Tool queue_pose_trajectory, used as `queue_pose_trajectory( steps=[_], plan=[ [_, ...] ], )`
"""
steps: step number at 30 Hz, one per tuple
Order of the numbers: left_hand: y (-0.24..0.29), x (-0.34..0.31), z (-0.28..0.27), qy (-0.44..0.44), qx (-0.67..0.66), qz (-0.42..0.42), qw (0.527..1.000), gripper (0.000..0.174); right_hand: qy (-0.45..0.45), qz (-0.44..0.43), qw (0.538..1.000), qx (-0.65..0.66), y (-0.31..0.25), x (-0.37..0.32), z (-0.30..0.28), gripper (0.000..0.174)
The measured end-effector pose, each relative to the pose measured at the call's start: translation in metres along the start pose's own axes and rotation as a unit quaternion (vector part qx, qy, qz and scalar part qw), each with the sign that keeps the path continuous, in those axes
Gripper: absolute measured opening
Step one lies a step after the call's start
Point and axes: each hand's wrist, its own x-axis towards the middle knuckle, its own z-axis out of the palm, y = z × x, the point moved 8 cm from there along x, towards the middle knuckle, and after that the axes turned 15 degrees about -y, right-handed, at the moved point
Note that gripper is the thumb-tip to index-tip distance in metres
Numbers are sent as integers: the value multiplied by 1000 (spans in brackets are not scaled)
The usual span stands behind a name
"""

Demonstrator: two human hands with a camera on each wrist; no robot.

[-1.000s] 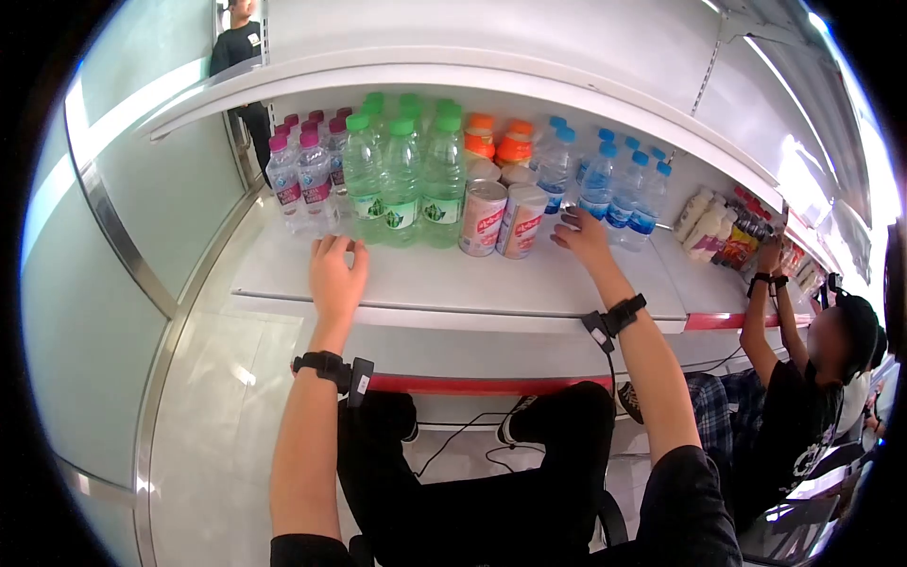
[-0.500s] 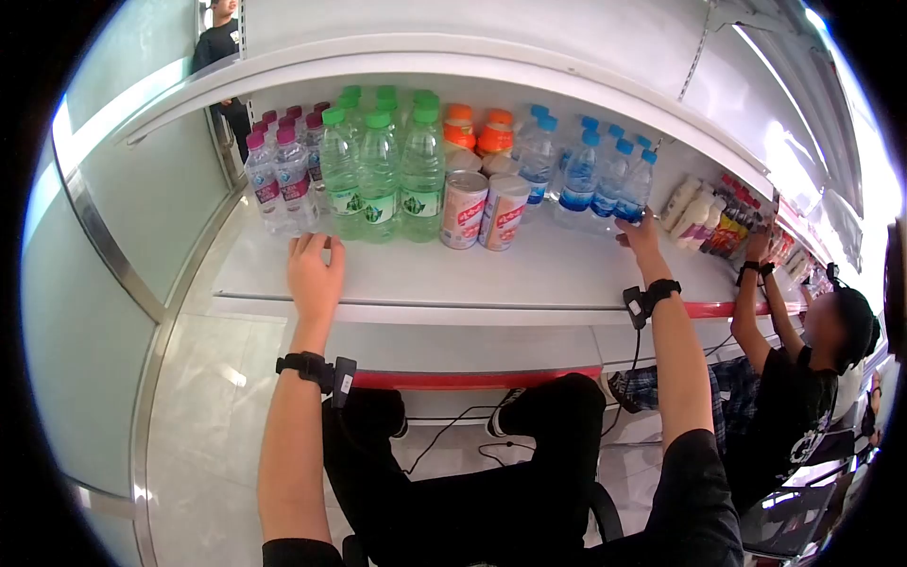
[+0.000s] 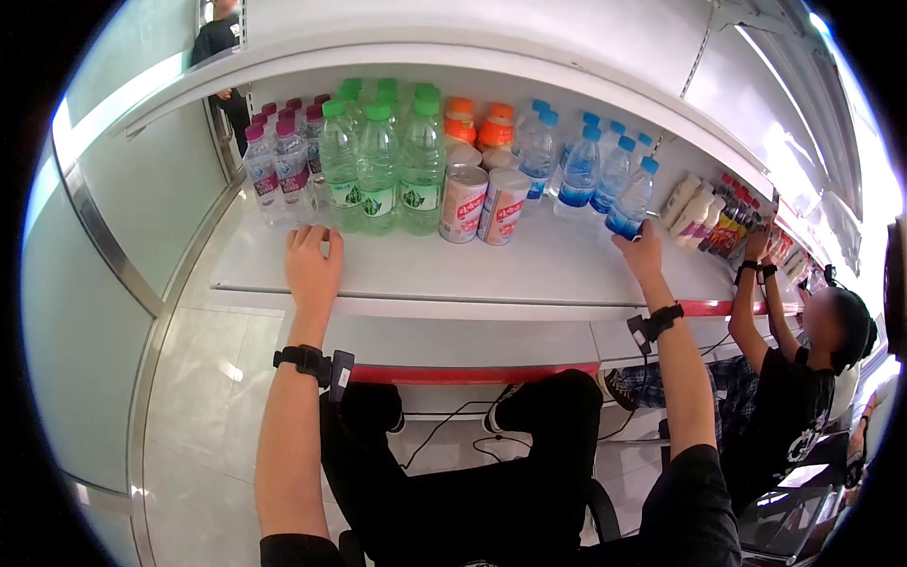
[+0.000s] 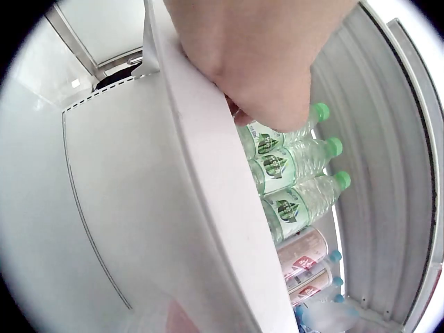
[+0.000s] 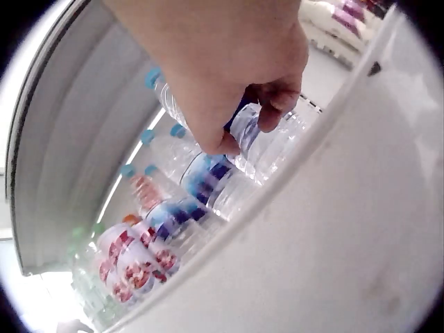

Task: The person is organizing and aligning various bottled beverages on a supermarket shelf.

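My right hand (image 3: 644, 255) grips the lower part of a clear water bottle (image 3: 631, 198) with a blue cap and blue label, at the front right of the blue-capped group. In the right wrist view its thumb and fingers lie around the clear bottle base (image 5: 267, 149), just inside the shelf edge. The left hand (image 3: 314, 269) rests loosely curled near the front of the shelf (image 3: 397, 274) and holds nothing. Nearest to it stand pink-capped water bottles (image 3: 293, 175) and green-capped bottles (image 3: 378, 175). Left of the right hand are the other blue-capped bottles (image 3: 578, 175).
Two pink-and-white cans (image 3: 464, 203) stand mid-shelf, orange-capped bottles (image 3: 496, 128) behind them. An upper shelf (image 3: 453, 59) overhangs the bottles. White bottles (image 3: 693, 208) stand farther right, where another person (image 3: 803, 406) reaches into the shelves. A glass panel (image 3: 104, 283) borders the left.
My right hand has moved right from beside the cans to the front-right blue-capped bottle and taken hold of it. That bottle has come slightly forward from its row. The left hand has stayed put.
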Motion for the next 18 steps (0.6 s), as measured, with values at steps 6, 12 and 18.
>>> queue_pose_trajectory(
  steps=[6,12,18],
  plan=[
    [1,0,0,9,-4,-11,1000,19,-82,-18,996,10,-76,-29,27,55],
    [-3,1,1,-14,-8,-16,1000,19,-74,-86,989,91,-130,-25,66,56],
    [-1,-1,0,2,-20,-9,1000,19,-69,-59,990,106,-139,-15,96,56]
  ],
)
